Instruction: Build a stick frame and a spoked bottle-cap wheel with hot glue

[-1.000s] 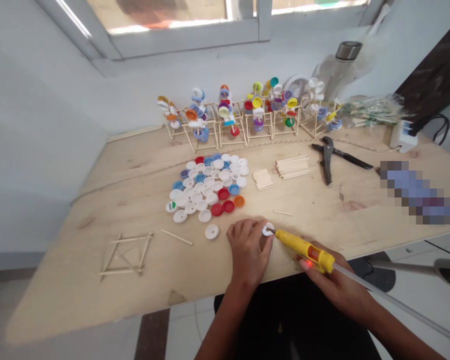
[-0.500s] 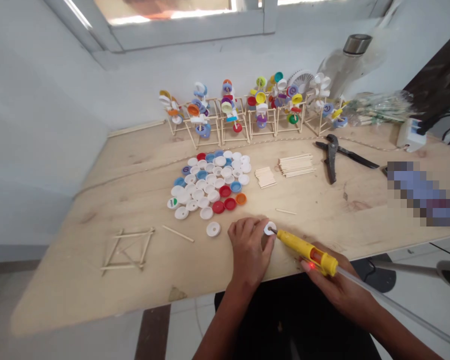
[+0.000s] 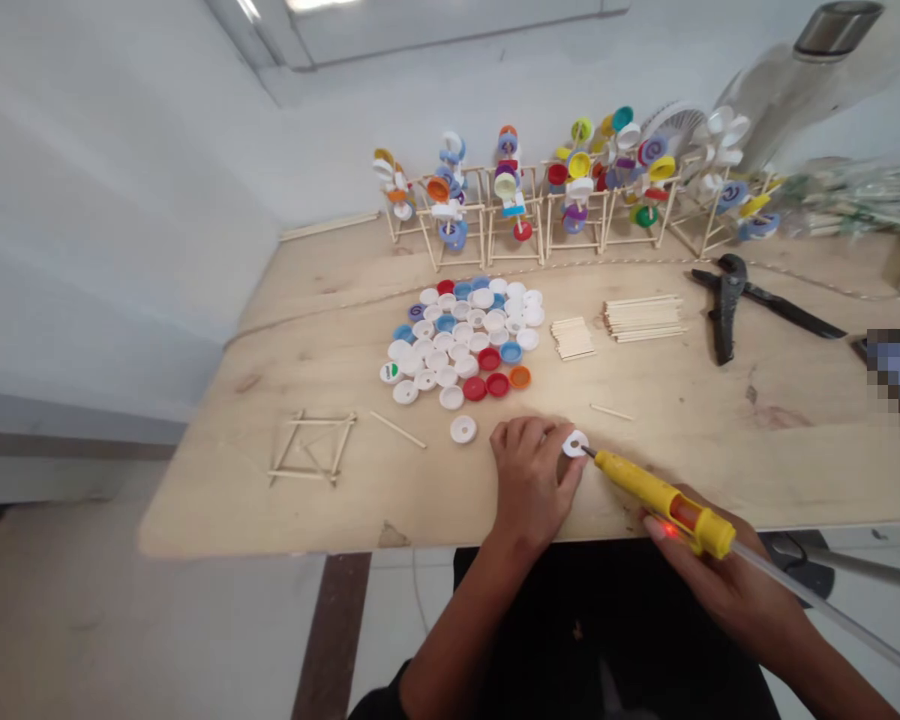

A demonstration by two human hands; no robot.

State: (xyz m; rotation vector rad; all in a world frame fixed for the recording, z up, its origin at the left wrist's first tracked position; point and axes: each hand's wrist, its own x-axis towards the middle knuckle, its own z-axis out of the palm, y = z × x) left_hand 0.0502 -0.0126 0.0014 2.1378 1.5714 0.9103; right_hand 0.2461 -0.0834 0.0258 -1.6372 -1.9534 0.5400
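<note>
My left hand [image 3: 532, 475] rests on the wooden table [image 3: 757, 460] near its front edge, fingers curled round a white bottle cap [image 3: 574, 443] held on edge. My right hand [image 3: 709, 570] grips a yellow soldering tool [image 3: 660, 495] with a red light glowing on its body; its metal tip touches the centre of the cap. A clear cord runs from the tool's back end towards the lower right.
A heap of bottle caps [image 3: 465, 340] lies mid-table, one loose white cap [image 3: 463, 429] nearer me. A square stick frame [image 3: 311, 447] sits at the left. Two stick bundles [image 3: 641, 317], black pliers [image 3: 727, 300] and a row of stick-and-cap models [image 3: 570, 190] stand behind.
My head has turned left and down, so the whole scene has shifted right and the window has left the view. Both hands keep the same hold on cap and tool.
</note>
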